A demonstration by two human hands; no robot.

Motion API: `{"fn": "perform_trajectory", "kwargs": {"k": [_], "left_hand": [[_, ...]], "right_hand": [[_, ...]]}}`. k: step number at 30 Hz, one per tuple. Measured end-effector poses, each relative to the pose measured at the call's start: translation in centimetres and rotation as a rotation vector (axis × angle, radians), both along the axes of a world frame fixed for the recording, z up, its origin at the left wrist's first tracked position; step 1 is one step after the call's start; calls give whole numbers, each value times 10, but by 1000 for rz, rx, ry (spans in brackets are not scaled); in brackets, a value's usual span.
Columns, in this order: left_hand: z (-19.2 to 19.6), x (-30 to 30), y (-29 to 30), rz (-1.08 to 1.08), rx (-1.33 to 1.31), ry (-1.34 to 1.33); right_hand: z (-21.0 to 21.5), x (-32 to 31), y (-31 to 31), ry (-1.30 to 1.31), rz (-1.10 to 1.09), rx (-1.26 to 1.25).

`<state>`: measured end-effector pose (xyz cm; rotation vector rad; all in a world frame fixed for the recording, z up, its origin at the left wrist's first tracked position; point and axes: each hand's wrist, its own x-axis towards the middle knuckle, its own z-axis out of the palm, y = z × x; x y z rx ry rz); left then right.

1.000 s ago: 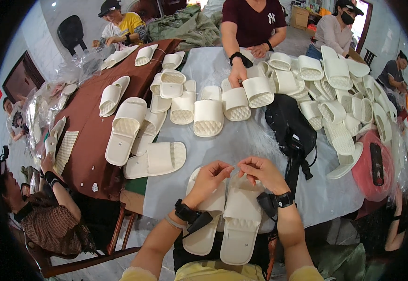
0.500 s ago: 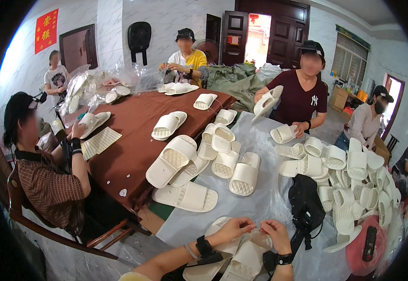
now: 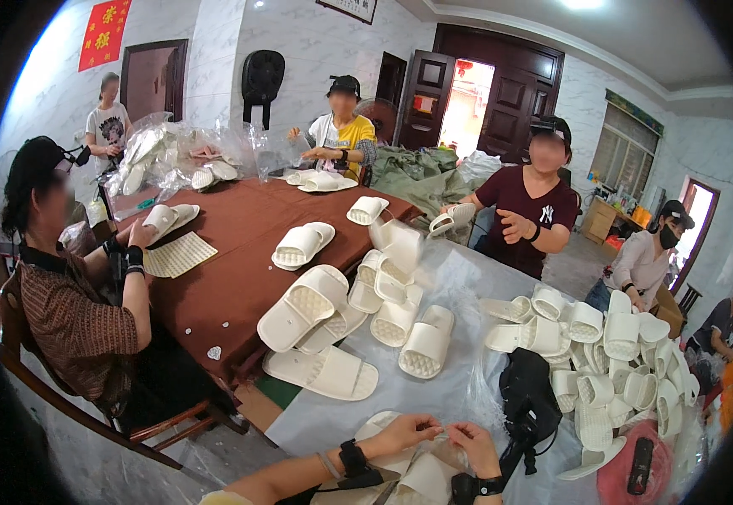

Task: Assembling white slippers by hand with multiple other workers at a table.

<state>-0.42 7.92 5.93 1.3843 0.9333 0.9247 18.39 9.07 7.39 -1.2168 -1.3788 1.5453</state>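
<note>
At the near edge of the table, my left hand (image 3: 406, 433) and my right hand (image 3: 474, 446) meet with thumbs and fingertips pinched together. Whatever sits between the fingertips is too small to make out. Just beneath them lie white slippers (image 3: 428, 481), partly covered by my hands and forearms. A black bag with straps (image 3: 528, 396) rests right of my right hand. Farther left, a flat white slipper (image 3: 324, 372) lies beside other slippers with quilted footbeds.
A heap of white slippers (image 3: 623, 345) covers the right side, near a pink bag (image 3: 615, 484) with a black object on it. A brown-covered table (image 3: 223, 286) adjoins at left. One co-worker sits left; another across holds a slipper (image 3: 453, 220).
The view has shifted slightly. A motion-blurred slipper now appears above the middle group, and the co-worker across has lowered the raised arm. My hands keep their pinch, the fingertips close together.
</note>
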Motion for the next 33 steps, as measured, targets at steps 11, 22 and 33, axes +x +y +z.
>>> {"fn": "perform_trajectory", "kwargs": {"k": [11, 22, 33], "left_hand": [[0, -3, 5, 0, -4, 16], [6, -3, 1, 5, -18, 64], [-4, -2, 4, 6, 40, 77]], "right_hand": [[-11, 4, 8, -29, 23, 5], [-4, 4, 4, -101, -14, 45], [-10, 4, 8, -94, 54, 73]]}}
